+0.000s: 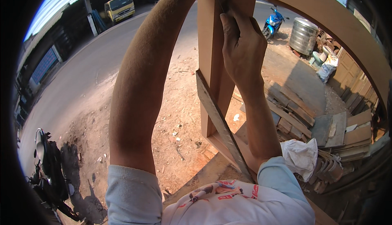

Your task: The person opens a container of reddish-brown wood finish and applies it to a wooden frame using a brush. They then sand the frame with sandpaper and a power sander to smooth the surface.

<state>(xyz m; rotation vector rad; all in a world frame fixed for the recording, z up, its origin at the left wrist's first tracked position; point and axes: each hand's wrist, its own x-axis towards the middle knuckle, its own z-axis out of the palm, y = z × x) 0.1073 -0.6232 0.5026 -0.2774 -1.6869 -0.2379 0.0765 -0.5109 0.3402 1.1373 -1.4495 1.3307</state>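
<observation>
A brown wooden frame [207, 53] stands upright in front of me, its top rail curving away to the right in this view. My right hand [244, 49] is raised against the inner side of the post, close under the top corner. Its fingers are closed in a pinch; a thin dark line shows by the fingertips, but what they hold is too small to name. My left arm [141, 82] stretches up past the post's left side, and the hand is cut off by the upper edge. A rough wooden strip [220, 121] leans diagonally across the post's lower part.
Stacked planks [292, 110] and a white sack [300, 157] lie to the right. Beyond them are a metal tank [303, 36] and a blue motorbike [274, 23]. A dark motorbike [48, 172] stands at left. A yellow truck [120, 8] is across the road [98, 57].
</observation>
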